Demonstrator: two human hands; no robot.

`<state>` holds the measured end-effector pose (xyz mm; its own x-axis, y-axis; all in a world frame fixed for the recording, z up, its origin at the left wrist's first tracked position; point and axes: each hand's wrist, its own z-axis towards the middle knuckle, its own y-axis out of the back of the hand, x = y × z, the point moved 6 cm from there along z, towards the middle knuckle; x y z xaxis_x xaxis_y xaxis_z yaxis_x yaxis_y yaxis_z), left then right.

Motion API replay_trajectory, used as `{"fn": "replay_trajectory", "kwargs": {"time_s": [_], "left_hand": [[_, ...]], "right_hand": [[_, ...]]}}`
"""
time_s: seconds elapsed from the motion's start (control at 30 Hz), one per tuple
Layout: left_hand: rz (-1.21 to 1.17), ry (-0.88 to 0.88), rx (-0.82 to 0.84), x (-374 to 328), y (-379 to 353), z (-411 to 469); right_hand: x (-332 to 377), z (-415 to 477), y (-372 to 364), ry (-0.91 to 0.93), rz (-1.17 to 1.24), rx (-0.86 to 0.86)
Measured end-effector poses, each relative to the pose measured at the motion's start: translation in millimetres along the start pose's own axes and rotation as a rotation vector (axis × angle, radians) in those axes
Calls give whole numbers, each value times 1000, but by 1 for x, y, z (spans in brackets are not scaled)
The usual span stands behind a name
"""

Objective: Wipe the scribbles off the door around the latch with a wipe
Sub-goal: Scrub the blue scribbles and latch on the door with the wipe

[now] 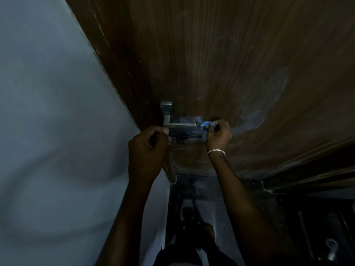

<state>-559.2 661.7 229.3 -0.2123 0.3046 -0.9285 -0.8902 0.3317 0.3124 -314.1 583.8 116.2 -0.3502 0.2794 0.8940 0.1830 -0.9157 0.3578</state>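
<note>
A brown wooden door (221, 60) fills the upper right. A silver lever handle (172, 120) sits on it, with a dark sliding latch (182, 136) just below. My right hand (219, 134) is pressed to the door right of the latch, shut on a small blue wipe (205, 123) that peeks out by the fingers. My left hand (148, 144) is curled shut at the latch's left end, seemingly gripping it; the dim light hides the contact. Pale smudges (257, 112) mark the wood to the right of my right hand.
A grey-white wall (57, 131) runs along the left, meeting the door's edge. Below lies a dark glossy floor (194, 200) with my foot (208, 230) on it. A dark object with a metal fitting (331, 248) sits at the lower right.
</note>
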Motion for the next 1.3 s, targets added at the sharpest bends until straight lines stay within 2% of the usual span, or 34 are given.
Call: {"fn": "replay_trajectory", "kwargs": {"time_s": [0.1, 0.2, 0.27, 0.37, 0.53, 0.63, 0.7, 0.83, 0.93, 1.1, 1.3], "left_hand": [[-2, 15, 11, 2, -4, -1], [-9, 24, 24, 2, -7, -1], [-20, 19, 17, 2, -5, 1], [-29, 17, 13, 2, -5, 0], [-29, 1, 24, 1, -5, 0], [-26, -15, 15, -1, -2, 1], [-28, -12, 13, 1, -2, 2], [-41, -3, 28, 2, -4, 0], [-52, 11, 26, 1, -4, 1], [-50, 6, 11, 2, 0, 1], [-32, 30, 19, 8, -3, 0]], "right_hand": [[19, 2, -6, 42, 74, -34], [22, -1, -18, 68, 107, 1], [1, -8, -21, -43, 138, 55], [-19, -14, -17, -264, 280, 11], [10, -12, -26, -155, 366, 12], [-3, -18, -25, -276, 401, -24], [-7, -22, -29, -319, 343, 15], [6, -22, -43, -177, 121, 186], [5, -19, -43, -100, 47, 210], [-14, -25, -43, -200, 45, 189], [1, -29, -52, -50, 89, 244]]}}
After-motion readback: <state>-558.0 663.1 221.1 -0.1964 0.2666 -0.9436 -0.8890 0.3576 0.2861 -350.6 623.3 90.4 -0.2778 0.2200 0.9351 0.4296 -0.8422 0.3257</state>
